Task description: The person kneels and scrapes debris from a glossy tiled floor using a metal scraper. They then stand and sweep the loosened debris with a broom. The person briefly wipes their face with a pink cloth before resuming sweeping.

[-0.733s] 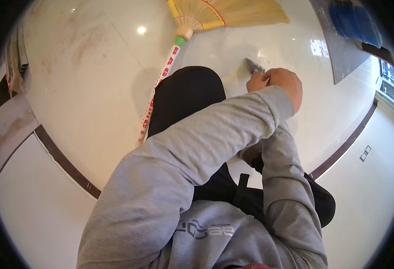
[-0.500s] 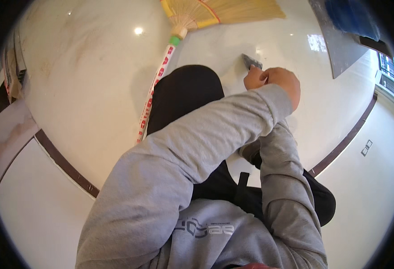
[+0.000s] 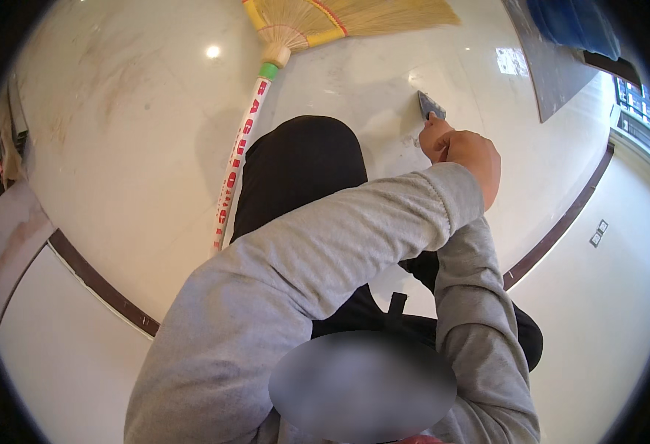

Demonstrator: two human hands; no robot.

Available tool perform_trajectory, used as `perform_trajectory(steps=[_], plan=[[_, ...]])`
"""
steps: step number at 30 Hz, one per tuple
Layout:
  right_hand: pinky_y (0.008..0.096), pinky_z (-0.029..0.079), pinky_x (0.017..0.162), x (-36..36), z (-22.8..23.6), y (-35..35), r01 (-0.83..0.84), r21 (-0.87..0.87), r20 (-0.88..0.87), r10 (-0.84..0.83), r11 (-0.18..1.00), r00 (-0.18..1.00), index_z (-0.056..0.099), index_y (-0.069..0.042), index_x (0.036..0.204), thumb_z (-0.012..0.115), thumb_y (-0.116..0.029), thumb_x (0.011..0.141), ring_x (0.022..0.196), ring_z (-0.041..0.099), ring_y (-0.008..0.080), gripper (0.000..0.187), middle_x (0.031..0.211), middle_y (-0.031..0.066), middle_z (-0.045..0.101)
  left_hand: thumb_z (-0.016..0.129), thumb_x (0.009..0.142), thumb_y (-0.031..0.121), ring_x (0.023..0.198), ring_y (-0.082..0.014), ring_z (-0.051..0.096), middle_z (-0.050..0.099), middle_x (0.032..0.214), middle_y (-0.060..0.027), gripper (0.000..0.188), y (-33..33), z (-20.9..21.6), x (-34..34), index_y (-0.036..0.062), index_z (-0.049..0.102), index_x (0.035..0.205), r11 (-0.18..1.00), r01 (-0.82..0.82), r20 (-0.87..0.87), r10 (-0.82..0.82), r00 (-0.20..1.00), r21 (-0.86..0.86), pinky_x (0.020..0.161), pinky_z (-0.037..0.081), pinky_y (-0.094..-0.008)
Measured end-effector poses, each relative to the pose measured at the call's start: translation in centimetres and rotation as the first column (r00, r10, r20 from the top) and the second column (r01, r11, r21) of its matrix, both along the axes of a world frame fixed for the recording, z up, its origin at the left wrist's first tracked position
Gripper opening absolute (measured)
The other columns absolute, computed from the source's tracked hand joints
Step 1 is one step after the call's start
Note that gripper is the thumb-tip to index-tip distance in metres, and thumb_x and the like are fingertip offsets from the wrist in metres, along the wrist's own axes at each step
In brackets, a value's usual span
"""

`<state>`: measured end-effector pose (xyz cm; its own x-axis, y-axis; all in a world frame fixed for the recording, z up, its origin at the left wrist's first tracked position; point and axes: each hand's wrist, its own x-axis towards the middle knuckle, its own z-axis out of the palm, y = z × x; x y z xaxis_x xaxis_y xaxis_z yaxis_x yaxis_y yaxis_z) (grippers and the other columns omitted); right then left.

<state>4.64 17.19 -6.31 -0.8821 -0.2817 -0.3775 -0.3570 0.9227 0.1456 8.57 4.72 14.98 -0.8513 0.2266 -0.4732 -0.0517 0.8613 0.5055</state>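
A putty knife [image 3: 430, 104] with a dark grey triangular blade lies against the glossy cream floor [image 3: 369, 96]. Its handle is hidden inside my right hand [image 3: 434, 139], which is closed round it with the fingers toward the blade. My left arm crosses over the right one. Bent at the wrist, my left hand [image 3: 477, 159] is curled closed right beside and over my right hand; what its fingers hold is hidden. Left of my black-trousered knee lies a broom [image 3: 245, 140] with a white handle, a green collar and straw bristles fanned toward the far side.
Dark brown baseboards [image 3: 562, 222] run along the white walls at both sides. A grey flat board [image 3: 543, 66] lies at the far right, with a blue container [image 3: 573, 29] near it. Brown smudges mark the floor at far left, near stacked boards [image 3: 8, 140].
The putty knife has slid rightward over the floor and its blade has turned, with both hands moving along. The broom appears slightly further left as the view shifts.
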Motion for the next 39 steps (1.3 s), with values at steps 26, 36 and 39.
perform_trajectory(steps=[26, 36, 39], plan=[[0.0494, 0.050, 0.079, 0.7, 2.0, -1.6, -0.066, -0.084, 0.168, 0.079, 0.994, 0.983, 0.064, -0.013, 0.115, 0.044, -0.025, 0.096, 0.089, 0.064, 0.0395, 0.030, 0.095, 0.0200, 0.067, 0.068, 0.075, 0.018, 0.087, -0.0221, 0.067, 0.070, 0.093, -0.0068, 0.021, 0.6, -1.4, -1.9, 0.0104, 0.072, 0.094, 0.993, -0.096, -0.060, 0.099, 0.993, 0.063, 0.069, 0.052, -0.0415], [0.0496, 0.050, 0.078, -2.1, 5.7, -5.4, -0.017, -0.317, 0.193, 0.082, 0.948, 0.978, 0.063, -0.014, 0.118, 0.043, -0.025, 0.096, 0.089, 0.063, 0.0403, 0.031, 0.096, 0.0207, 0.067, 0.068, 0.075, 0.017, 0.083, -0.0218, 0.068, 0.070, 0.091, -0.0071, 0.019, 1.7, -1.9, -1.9, 0.0106, 0.072, 0.092, 0.983, -0.157, -0.084, 0.164, 0.983, 0.092, 0.068, 0.052, -0.0404], [0.0500, 0.050, 0.076, -1.3, 3.4, -4.6, -0.101, -0.244, 0.191, 0.150, 0.965, 0.970, 0.063, -0.015, 0.119, 0.048, -0.024, 0.094, 0.086, 0.064, 0.0394, 0.030, 0.092, 0.0202, 0.067, 0.068, 0.075, 0.017, 0.083, -0.0225, 0.068, 0.070, 0.089, -0.0061, 0.018, 2.1, -1.3, -1.5, 0.0108, 0.072, 0.092, 0.985, -0.154, -0.125, 0.164, 0.979, 0.084, 0.068, 0.052, -0.0403]])
